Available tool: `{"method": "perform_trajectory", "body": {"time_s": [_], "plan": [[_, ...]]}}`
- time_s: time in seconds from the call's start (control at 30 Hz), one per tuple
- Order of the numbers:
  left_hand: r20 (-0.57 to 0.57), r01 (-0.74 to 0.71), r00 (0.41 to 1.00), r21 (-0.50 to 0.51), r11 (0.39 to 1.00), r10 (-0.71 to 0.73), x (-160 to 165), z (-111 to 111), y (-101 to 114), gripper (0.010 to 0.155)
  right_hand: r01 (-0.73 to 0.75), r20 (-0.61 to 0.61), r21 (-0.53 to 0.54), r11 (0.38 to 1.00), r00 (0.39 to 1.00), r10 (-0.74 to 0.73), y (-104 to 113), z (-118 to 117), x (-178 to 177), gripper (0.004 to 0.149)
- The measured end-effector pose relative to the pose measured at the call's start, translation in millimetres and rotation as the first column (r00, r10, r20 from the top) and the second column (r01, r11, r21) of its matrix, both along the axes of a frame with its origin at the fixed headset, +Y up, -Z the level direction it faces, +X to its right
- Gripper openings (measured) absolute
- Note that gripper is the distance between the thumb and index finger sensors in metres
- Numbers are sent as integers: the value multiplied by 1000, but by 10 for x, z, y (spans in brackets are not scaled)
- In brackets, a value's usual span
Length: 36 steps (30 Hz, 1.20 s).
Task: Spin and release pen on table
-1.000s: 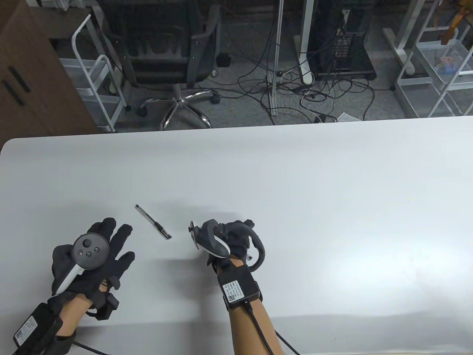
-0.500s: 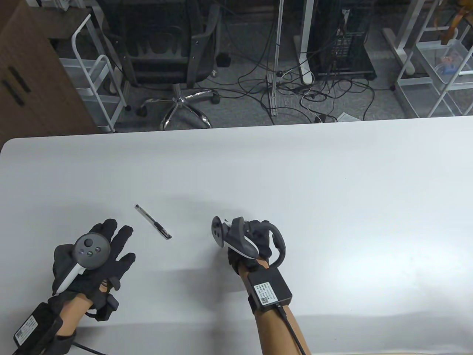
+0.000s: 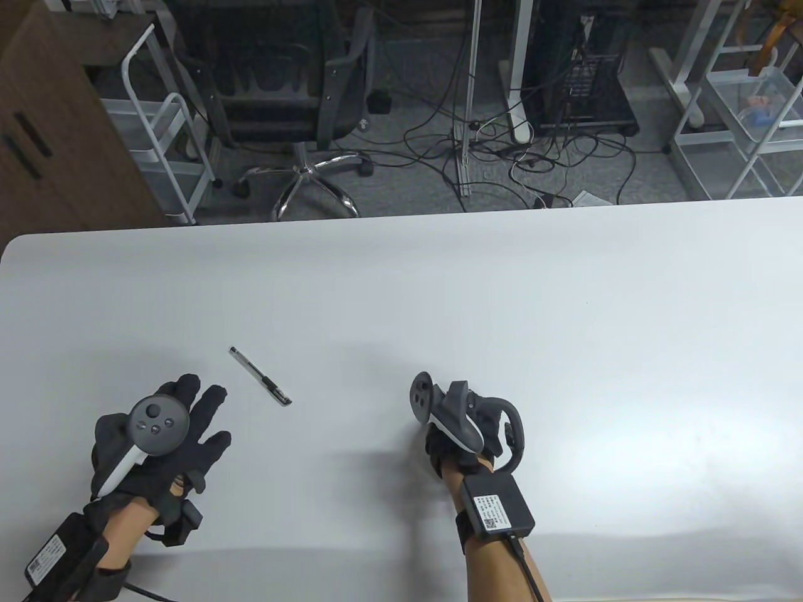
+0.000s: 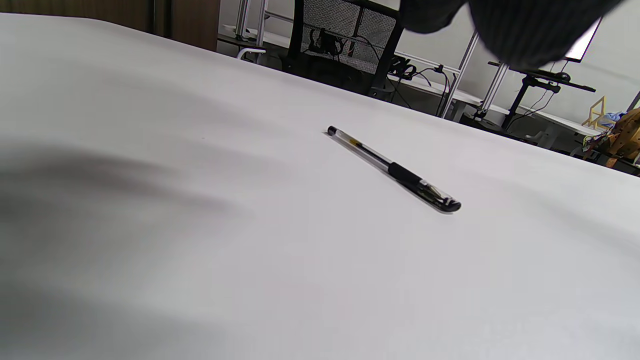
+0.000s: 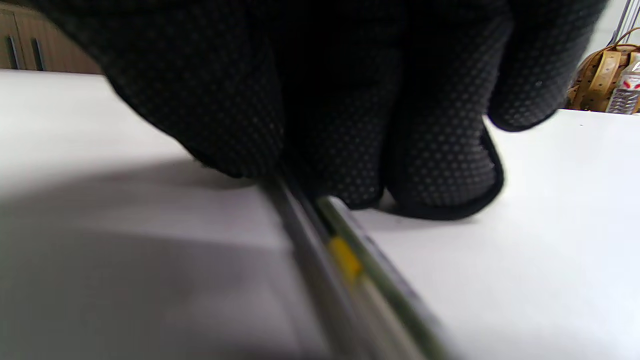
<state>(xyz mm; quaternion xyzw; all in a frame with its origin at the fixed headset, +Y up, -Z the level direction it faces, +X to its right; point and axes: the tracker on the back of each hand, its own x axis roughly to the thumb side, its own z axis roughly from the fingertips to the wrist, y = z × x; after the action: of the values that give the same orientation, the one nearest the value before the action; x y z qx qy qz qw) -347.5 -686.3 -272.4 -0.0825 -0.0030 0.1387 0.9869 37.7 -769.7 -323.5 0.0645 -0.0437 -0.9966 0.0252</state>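
**Pen Lies Free on White Table, a Gloved Hand on Either Side**

At the table's near-left corner, the left hand (image 3: 157,439) lies palm down on the white table (image 3: 564,301). Its fingers are spread and released and grasp nothing, and they point toward 1 o'clock. In the left wrist view only dark fingertips (image 4: 525,30) hang in at the top edge, off the surface.

Near the hand, at its 1 o'clock, the pen (image 3: 260,376) lies flat on the table with no hand touching it. Its barrel runs from 10 o'clock to 4 o'clock, with the dark grip toward the 4 o'clock end. The left wrist view shows the pen (image 4: 395,170) with bare tabletop all round it.

Well apart, at the pen's 4 o'clock, the right hand (image 3: 467,429) sits on the surface turned on its side. In the right wrist view its fingers (image 5: 350,125) are clenched inward around a thin rod (image 5: 345,260) with a yellow mark, too blurred to identify.

From the right hand toward 3 o'clock, and from all three toward the far edge at 12 o'clock, runs open white tabletop. Beyond that edge stand a brown cabinet (image 3: 50,125), an office chair (image 3: 282,81) and floor cables (image 3: 502,150).
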Motion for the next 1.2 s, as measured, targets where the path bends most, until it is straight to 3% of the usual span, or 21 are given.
{"method": "perform_trajectory", "body": {"time_s": [0.2, 0.3, 0.4, 0.47, 0.57, 0.73, 0.93, 1.2], "plan": [[5, 2, 1000, 3, 1000, -2, -4, -5, 1, 76, -79, 18, 33, 996, 997, 78, -44, -2, -92, 51], [7, 1, 1000, 1, 1000, -1, -3, -5, 1, 76, -36, -81, 53, 998, 996, 40, -27, 10, -86, 42], [8, -11, 1000, 7, 1000, 11, -12, -2, 14, 76, 136, -249, 101, 986, 963, -107, 218, 51, 6, 35], [6, -11, 1000, 9, 1000, 11, -16, -4, 15, 76, 215, -241, 161, 963, 955, -172, 463, 108, 78, 33], [6, -3, 1000, -4, 1000, 3, -11, -25, -12, 76, 193, -228, 251, 949, 964, -136, 739, 228, 265, 34], [7, -1, 1000, -17, 1000, 1, -4, -26, -35, 76, 193, -229, 300, 934, 965, -126, 982, 479, 478, 36], [9, 1, 1000, -18, 1000, -1, 2, -19, -44, 76, 257, -220, 301, 919, 956, -195, 974, 711, 648, 44], [17, 12, 1000, -20, 1000, -12, 21, -14, -55, 76, 243, -163, 307, 920, 966, -200, 953, 754, 738, 63]]}}
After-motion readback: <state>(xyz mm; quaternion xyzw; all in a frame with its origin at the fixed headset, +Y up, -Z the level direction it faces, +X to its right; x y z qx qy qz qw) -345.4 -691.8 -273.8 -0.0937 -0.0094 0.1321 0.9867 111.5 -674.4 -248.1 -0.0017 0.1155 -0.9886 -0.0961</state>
